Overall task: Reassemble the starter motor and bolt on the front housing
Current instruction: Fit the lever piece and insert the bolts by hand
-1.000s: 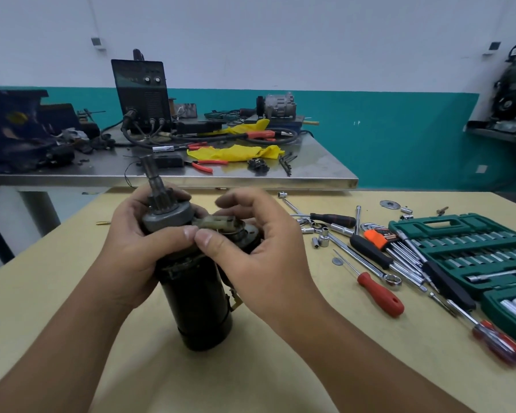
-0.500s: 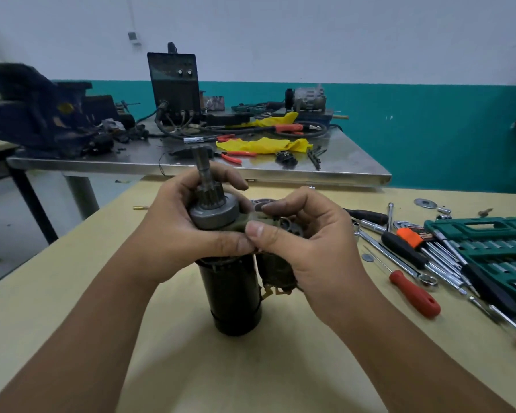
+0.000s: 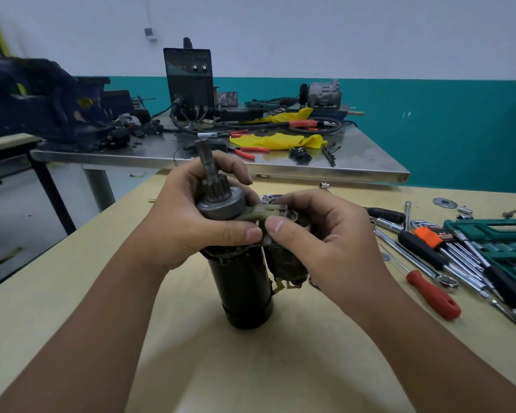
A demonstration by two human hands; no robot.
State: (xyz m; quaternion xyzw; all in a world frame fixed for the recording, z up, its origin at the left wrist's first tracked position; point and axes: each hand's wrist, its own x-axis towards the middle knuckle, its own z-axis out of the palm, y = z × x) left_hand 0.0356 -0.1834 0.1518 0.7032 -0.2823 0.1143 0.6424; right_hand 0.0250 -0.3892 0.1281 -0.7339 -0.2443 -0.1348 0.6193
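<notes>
Far left, on the steel counter (image 3: 370, 171) at the back: a dark blue vise (image 3: 42, 99), then a black welder box (image 3: 189, 79) with cables, yellow rags (image 3: 280, 141) and red-handled pliers (image 3: 248, 151).

Nearer, on the yellow counter (image 3: 72, 293): left hand (image 3: 185, 222) wrapped round the top of the starter motor (image 3: 245, 287), fingers (image 3: 236, 168) curled behind the pinion gear (image 3: 218, 192) and shaft, thumb pressed across the front under the grey drive collar. Motor body black, standing upright on the counter, between both forearms.

Right hand (image 3: 325, 239) just beside, thumb and curled fingers pinching the olive-coloured fork lever (image 3: 262, 213) at the motor's top, thumb tip touching the left thumb tip. Solenoid (image 3: 283, 266) partly hidden under the right palm, against the motor's side.

Further right: red-handled screwdriver (image 3: 435, 296), black-handled drivers, wrenches and loose sockets lying flat, then a green socket set case (image 3: 507, 242) at the edge.
</notes>
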